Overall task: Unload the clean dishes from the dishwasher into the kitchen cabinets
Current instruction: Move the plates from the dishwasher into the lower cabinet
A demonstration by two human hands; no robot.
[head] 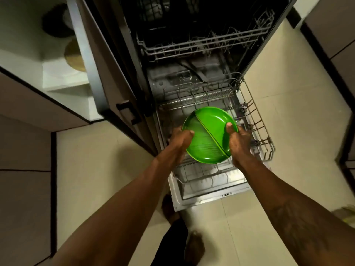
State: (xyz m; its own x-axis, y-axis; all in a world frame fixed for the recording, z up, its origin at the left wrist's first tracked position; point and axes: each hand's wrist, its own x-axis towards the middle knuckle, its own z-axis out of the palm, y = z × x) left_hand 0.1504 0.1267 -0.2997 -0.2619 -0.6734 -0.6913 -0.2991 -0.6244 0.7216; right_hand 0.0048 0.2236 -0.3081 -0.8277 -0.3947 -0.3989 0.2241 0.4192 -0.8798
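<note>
Two overlapped green plates (pixel 209 135) sit between the hands. The left hand (pixel 180 140) grips the left rim, the right hand (pixel 239 141) the right rim, thumbs on top, just above the lower rack (pixel 258 129). The open cabinet (pixel 63 77) lies beyond the left hand.

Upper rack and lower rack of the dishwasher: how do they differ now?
The lower rack is pulled out over the open door; the upper rack sits further back. The left hand and right hand hold a green plate above the lower rack, not the upper rack. Both are wire racks.
</note>
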